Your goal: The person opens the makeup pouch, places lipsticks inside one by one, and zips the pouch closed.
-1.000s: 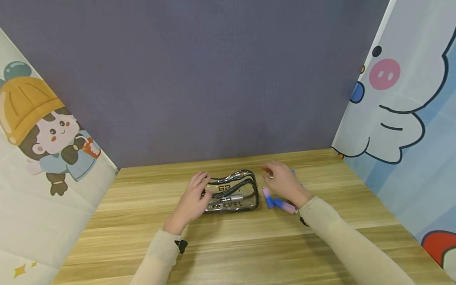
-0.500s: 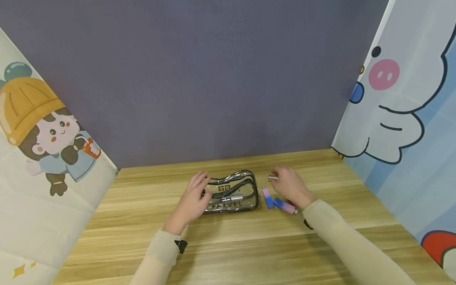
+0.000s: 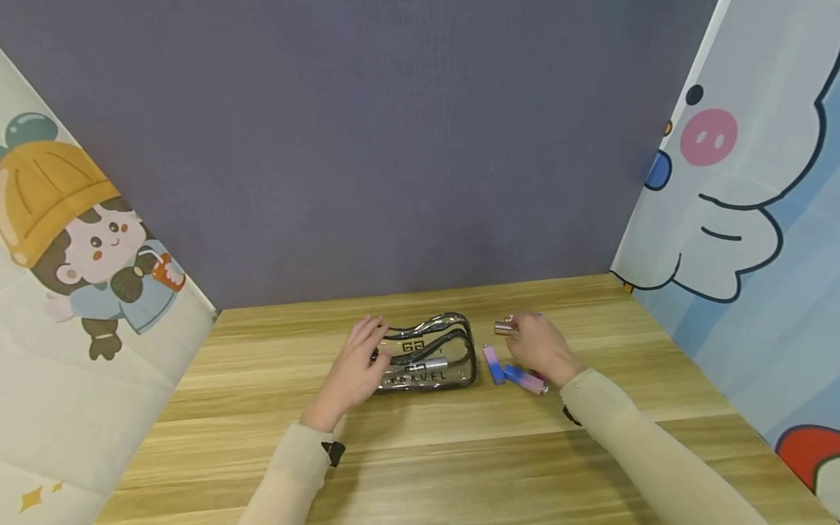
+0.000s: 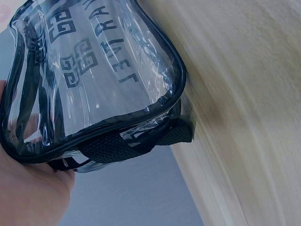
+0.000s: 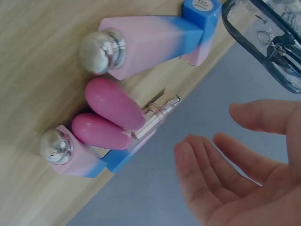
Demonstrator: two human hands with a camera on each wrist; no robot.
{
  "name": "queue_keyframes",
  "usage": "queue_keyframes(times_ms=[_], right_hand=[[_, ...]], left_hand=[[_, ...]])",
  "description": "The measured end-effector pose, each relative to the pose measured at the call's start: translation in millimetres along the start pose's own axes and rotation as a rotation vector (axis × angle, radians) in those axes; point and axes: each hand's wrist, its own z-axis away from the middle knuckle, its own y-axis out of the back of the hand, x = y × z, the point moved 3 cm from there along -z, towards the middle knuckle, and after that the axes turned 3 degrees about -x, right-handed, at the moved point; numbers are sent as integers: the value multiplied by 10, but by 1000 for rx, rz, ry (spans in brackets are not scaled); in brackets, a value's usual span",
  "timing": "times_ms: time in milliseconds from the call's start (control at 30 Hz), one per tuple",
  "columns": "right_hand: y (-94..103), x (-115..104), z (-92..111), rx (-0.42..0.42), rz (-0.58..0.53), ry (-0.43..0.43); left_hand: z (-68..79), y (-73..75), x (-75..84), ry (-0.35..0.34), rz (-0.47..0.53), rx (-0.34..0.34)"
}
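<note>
A clear travel pouch (image 3: pixel 429 377) with black piping stands on the table, a silver tube (image 3: pixel 433 363) showing through its front. My left hand (image 3: pixel 353 372) holds the pouch's left end, thumb at the near rim and fingers at the far one; some fingers show through the plastic in the left wrist view. My right hand (image 5: pixel 235 174) hovers with thumb and fingers apart, nothing between them. Close by lie two pink-ended lip tubes (image 5: pixel 115 104) with clear, shiny parts. Pink-and-blue lipstick tubes (image 5: pixel 155 42) with silver knobs lie around them.
The wooden table (image 3: pixel 420 452) meets a grey back panel (image 3: pixel 420 160). Cartoon-printed sheets (image 3: pixel 98 379) flank it on both sides. The pouch's right end lies just left of the lipsticks.
My right hand has shifted slightly right and down; the shiny tube at its fingertips shows more fully. The left hand and pouch stay put.
</note>
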Motion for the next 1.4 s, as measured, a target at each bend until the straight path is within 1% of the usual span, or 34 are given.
queue_keyframes(times_ms=[100, 233, 500, 767, 1000, 1200, 1400], right_hand=[[-19, 34, 8, -40, -21, -42], [-40, 69, 25, -76, -25, -71], [-89, 146, 21, -96, 2, -130], [-131, 193, 27, -102, 44, -145], [-148, 196, 54, -148, 33, -169], [-181, 203, 46, -158, 28, -179], [-225, 170, 45, -178, 27, -175]], left_hand=[[-1, -1, -2, -3, -1, 3], [1, -3, -1, -9, -1, 6], [-3, 0, -10, -12, -4, 4], [-5, -2, -16, -14, -12, 6], [-7, -6, -17, -12, -19, 7], [-5, -3, -14, -8, -6, -6], [-4, -6, -12, -17, -11, -1]])
